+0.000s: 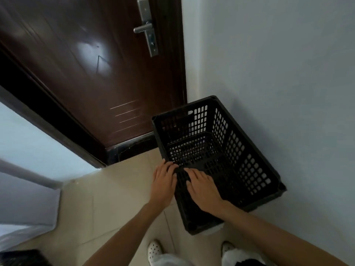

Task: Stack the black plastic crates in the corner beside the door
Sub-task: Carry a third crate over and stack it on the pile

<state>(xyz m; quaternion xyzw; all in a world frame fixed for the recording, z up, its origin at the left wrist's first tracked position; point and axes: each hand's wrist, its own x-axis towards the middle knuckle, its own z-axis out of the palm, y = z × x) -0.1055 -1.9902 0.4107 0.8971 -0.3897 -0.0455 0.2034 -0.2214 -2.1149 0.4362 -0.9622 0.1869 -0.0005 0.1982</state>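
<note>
A black plastic crate [247, 169] with perforated walls stands open side up in the corner, its far end by the door [92, 77] and its long side against the wall on the right. Both my hands are at its near long wall. My left hand [164, 179] lies on the outside of the rim with its fingertips touching the rim's top. My right hand [201, 186] lies inside, fingers spread flat against the perforated wall. Something white [213, 230] shows under the crate's near corner. What the crate rests on is hidden.
The dark brown door is closed, with a metal handle [143, 28] high up. A pale wall [288, 73] runs along the right. The beige tiled floor [107, 204] stretches left of the crate. My two white shoes [154, 250] stand at the bottom edge.
</note>
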